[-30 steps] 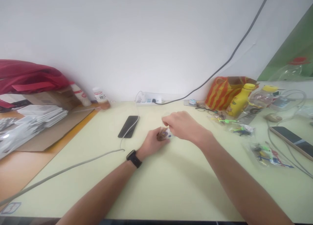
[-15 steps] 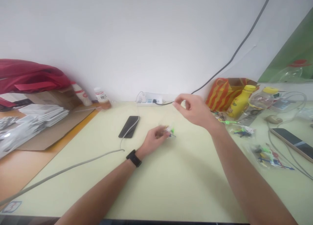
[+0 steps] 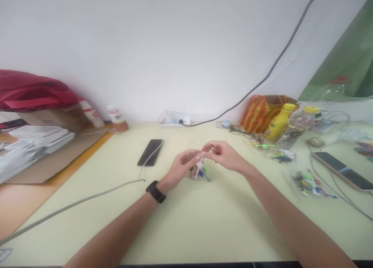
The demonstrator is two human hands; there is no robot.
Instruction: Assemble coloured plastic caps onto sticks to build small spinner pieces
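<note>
Over the middle of the table, my left hand (image 3: 183,165), with a black watch (image 3: 156,191) on its wrist, pinches the top of a small clear plastic bag (image 3: 201,174). Small plastic pieces in white, blue, green and yellow show in the bag, which hangs just below the fingers. My right hand (image 3: 223,155) meets the left at the bag's upper edge, thumb and forefinger closed on it. The exact grip of the fingertips is blurred.
To the right lie similar bags of coloured pieces (image 3: 313,184), a phone (image 3: 344,170), cables, glasses (image 3: 241,132) and a yellow bottle (image 3: 279,122). A black phone (image 3: 150,152) with a cable lies left of my hands. A power strip (image 3: 175,120) sits by the wall.
My right hand has come down and left to the bag beside my left hand. More of the bag and its pieces now shows below the fingers. The view has shifted slightly right.
</note>
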